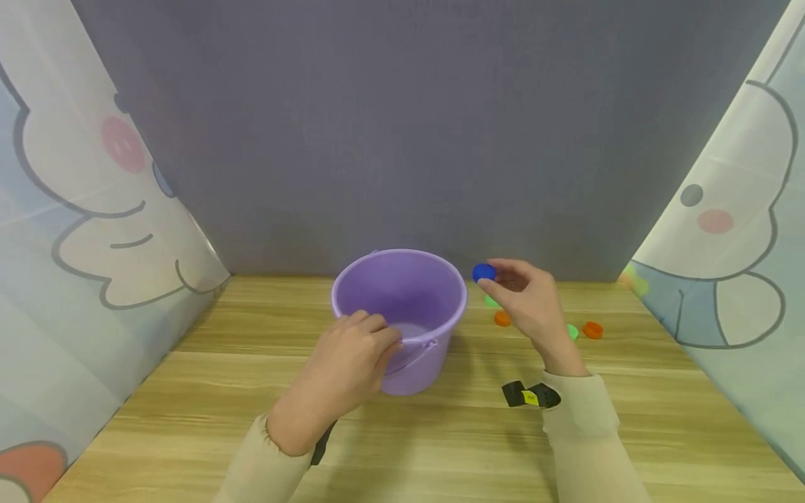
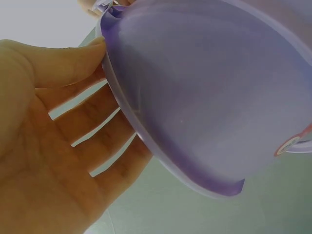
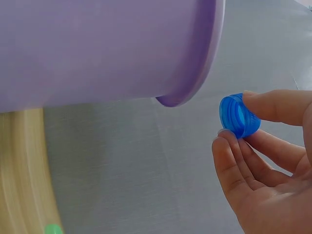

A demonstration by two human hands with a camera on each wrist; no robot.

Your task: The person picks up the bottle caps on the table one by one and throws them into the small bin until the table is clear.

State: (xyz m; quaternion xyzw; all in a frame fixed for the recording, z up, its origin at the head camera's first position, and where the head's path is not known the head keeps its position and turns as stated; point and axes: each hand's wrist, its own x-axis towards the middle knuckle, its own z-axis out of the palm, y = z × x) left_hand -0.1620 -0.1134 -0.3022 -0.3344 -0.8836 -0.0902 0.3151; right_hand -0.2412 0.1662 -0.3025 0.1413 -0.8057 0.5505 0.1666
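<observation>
A purple bucket (image 1: pixel 415 377) stands upright on the wooden table, its mouth facing up and its handle hanging at the side. My left hand (image 1: pixel 352 356) grips the near rim; in the left wrist view the thumb (image 2: pixel 73 66) lies against the rim and the other fingers pass behind the wall. To the right of the bucket, my right hand (image 1: pixel 531 300) pinches a blue bottle cap (image 1: pixel 483 272) above the table, close to rim height and apart from the bucket. The right wrist view shows the cap's hollow, ribbed side (image 3: pixel 239 115) between thumb and fingertips.
Several loose caps lie on the table (image 1: pixel 654 419) around the right hand: an orange cap (image 1: pixel 502 318), a green cap (image 1: pixel 491 302), another orange cap (image 1: pixel 593 330) and a partly hidden green cap (image 1: pixel 572 332). A grey panel (image 1: pixel 402 140) rises behind the bucket.
</observation>
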